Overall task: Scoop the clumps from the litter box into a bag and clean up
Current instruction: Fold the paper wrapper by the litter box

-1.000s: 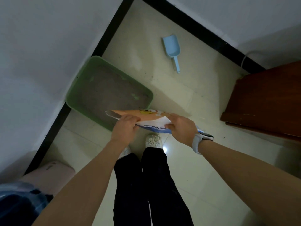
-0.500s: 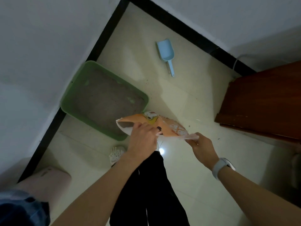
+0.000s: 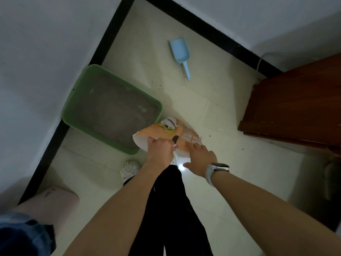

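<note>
You are standing in a dim corner of a room, looking down at pale floor tiles edged by a black skirting strip below white walls. Your left hand is gripping the top edge of an orange bag, fingers curled round it. Your right hand, wearing a white watch, is lying flat with spread fingers against the bag's side. The green litter box is sitting just beside the bag, against the left wall. The blue scoop is lying well apart, near the far wall. A brown wooden cabinet is standing at the right.
</note>
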Tool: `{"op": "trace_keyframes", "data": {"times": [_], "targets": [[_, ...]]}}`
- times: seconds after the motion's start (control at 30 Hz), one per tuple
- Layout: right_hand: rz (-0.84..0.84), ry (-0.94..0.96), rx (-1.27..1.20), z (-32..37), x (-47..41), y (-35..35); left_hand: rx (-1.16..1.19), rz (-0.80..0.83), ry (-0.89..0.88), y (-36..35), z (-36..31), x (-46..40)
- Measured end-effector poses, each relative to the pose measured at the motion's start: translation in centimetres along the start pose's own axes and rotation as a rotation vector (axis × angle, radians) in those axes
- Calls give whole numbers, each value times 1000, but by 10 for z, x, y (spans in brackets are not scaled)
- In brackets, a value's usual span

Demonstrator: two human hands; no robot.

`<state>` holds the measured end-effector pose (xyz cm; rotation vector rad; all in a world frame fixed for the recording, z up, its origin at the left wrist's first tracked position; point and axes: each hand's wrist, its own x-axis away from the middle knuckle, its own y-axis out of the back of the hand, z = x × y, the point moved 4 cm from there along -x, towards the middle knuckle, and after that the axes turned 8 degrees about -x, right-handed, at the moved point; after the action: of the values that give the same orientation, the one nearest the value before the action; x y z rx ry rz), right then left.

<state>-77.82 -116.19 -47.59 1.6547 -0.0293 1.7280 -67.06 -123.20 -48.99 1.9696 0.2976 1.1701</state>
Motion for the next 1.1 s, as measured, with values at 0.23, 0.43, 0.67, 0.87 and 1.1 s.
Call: {"op": "trace_keyframes", "data": {"times": [0.23, 0.43, 0.67, 0.87, 1.1], "targets": [[-108, 29, 277, -16, 14, 4, 160, 40, 82, -7, -21, 24], [-136, 151, 324, -11, 54, 34, 195, 24, 137, 27, -31, 57], [-337, 410, 284, 37, 166, 46, 248, -110, 231, 69, -28, 187], [-455, 790, 324, 88, 254, 23, 420, -239, 419, 65, -25, 317], [-405, 1160, 481, 135, 352, -76, 684, -520, 748, -13, -53, 487]]}}
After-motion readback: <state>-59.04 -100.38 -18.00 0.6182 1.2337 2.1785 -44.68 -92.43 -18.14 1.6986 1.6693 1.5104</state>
